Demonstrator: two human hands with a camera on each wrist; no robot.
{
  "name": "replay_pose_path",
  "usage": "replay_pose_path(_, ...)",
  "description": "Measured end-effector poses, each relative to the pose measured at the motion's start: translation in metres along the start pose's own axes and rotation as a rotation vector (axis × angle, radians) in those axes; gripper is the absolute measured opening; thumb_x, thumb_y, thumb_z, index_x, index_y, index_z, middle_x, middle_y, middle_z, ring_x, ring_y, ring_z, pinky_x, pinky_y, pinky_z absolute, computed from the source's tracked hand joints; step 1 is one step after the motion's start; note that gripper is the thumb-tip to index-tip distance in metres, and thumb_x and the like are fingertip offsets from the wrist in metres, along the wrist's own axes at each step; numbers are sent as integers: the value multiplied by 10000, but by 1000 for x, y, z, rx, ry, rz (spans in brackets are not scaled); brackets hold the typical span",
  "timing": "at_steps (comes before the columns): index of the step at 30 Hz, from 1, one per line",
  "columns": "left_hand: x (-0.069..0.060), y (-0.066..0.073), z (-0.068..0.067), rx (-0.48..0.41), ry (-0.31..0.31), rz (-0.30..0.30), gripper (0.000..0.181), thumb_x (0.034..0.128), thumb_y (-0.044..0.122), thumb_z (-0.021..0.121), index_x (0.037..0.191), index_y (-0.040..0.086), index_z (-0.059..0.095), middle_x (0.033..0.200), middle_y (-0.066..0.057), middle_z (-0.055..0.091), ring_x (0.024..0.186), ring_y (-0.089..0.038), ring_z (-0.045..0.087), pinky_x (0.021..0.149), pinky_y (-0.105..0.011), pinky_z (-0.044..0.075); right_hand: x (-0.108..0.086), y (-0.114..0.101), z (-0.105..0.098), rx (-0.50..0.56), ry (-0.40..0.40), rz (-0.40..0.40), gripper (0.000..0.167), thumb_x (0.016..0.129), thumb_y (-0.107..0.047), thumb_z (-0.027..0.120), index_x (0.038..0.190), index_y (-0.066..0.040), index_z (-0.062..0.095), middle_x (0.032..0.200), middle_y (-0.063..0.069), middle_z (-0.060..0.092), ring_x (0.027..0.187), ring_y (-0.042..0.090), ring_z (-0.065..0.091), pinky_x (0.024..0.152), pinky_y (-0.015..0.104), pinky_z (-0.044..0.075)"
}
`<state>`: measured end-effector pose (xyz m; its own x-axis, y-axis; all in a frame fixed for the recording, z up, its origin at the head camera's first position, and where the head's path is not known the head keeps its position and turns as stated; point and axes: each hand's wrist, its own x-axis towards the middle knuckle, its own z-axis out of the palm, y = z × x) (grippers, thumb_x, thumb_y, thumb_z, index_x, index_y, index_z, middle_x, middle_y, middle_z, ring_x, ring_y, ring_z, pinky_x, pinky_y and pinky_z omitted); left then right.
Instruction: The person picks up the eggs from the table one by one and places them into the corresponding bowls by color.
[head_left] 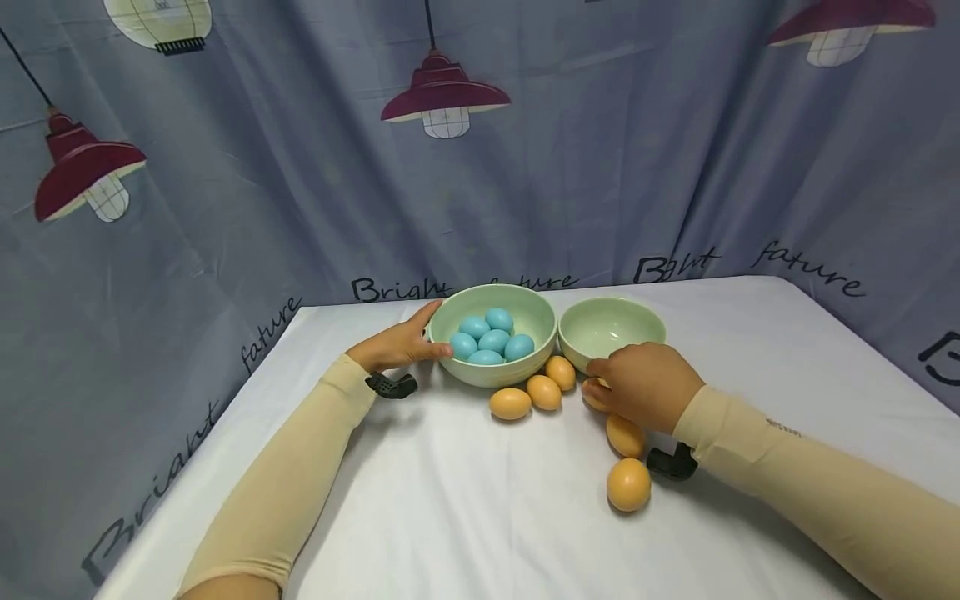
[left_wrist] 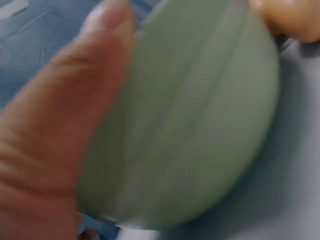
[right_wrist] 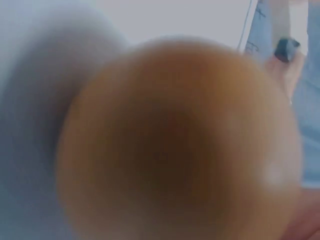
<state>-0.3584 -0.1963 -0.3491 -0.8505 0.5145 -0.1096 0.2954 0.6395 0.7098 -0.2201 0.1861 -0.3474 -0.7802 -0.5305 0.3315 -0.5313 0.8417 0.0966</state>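
At the left side of a large pale green bowl [head_left: 491, 377], my left hand [head_left: 401, 342] grips the wall, thumb toward the front and fingers behind. Several blue eggs [head_left: 493, 341] lie inside. The left wrist view has the thumb [left_wrist: 65, 95] against the bowl's outer side [left_wrist: 195, 115]. My right hand [head_left: 651, 385] holds an orange egg [head_left: 595, 395] by its fingertips, just in front of a smaller green bowl [head_left: 607, 321]; the hand partly hides that egg. A blurred orange egg [right_wrist: 180, 145] fills most of the right wrist view.
Three orange eggs, the leftmost egg [head_left: 510, 404] among them, lie before the large bowl. Two more, a nearer egg [head_left: 628, 485] and a farther egg [head_left: 626, 436], lie below the right hand. A white cloth [head_left: 465, 500] covers the table; a grey-blue curtain [head_left: 300, 183] hangs behind.
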Motion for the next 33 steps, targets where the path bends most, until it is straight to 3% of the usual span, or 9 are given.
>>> replay_pose_path(3, 0, 19, -8, 212, 4, -11, 1119, 934, 503, 788, 1716, 154, 67, 1794, -104, -69, 1665, -347, -13, 1327, -603, 110, 2, -2, 1, -7, -22, 17, 263, 953, -311, 765, 746, -197, 647, 588, -54, 511, 505, 131, 461, 468, 341, 410)
replay_pose_path(6, 6, 39, 0, 337, 2, 5, 1084, 954, 534, 751, 1710, 108, 100, 1794, -109, -69, 1666, -338, -39, 1335, -593, 75, 0, -2, 2, -10, -19, 20, 299, 937, -291, 781, 704, -199, 617, 595, -55, 502, 509, 125, 453, 477, 333, 411)
replay_pose_path(12, 36, 94, 43, 523, -17, 70, 1054, 961, 711, 619, 1717, 189, 103, 1801, -51, 23, 1675, -251, 8, 1343, -573, 9, -2, -1, 3, -1, -11, 6, 332, 920, -295, 808, 682, -211, 592, 578, -65, 488, 503, 112, 446, 475, 326, 411)
replay_pose_path(17, 65, 134, 81, 592, -64, 137, 1058, 940, 789, 564, 1716, 222, 123, 1801, -12, 65, 1674, -201, 43, 1335, -604, 21, -1, -2, 4, -19, -15, 6, 289, 919, -287, 812, 721, -188, 626, 562, -65, 510, 487, 121, 468, 477, 346, 453)
replay_pose_path(20, 77, 144, 93, 613, -62, 133, 1077, 924, 799, 580, 1711, 193, 162, 1796, -10, 107, 1671, -184, 68, 1333, -609, 40, 0, -2, 3, -22, -13, 1, 232, 910, -279, 820, 778, -175, 660, 575, -63, 538, 491, 124, 491, 482, 351, 475)
replay_pose_path(24, 85, 147, 100, 627, -65, 113, 1102, 901, 796, 621, 1703, 167, 203, 1792, -7, 129, 1671, -178, 60, 1332, -613, 48, 0, -4, 0, -11, -17, -7, 178, 899, -264, 832, 825, -172, 698, 642, -52, 586, 525, 126, 531, 512, 348, 507)
replay_pose_path(29, 86, 143, 103, 616, -101, 119, 1082, 902, 792, 625, 1693, 156, 249, 1793, -14, 120, 1674, -193, 25, 1327, -626, 30, -2, -12, 1, 48, -92, -8, 116, 902, -241, 839, 915, -163, 754, 817, -28, 675, 639, 139, 627, 635, 355, 587)
replay_pose_path(33, 87, 145, 99, 615, -101, 120, 1077, 897, 790, 634, 1684, 148, 275, 1793, -17, 128, 1675, -200, 20, 1327, -629, 30, 1, -13, 4, 80, -127, -17, 212, 885, -236, 859, 1030, -140, 736, 993, -12, 754, 766, 186, 710, 760, 408, 625)
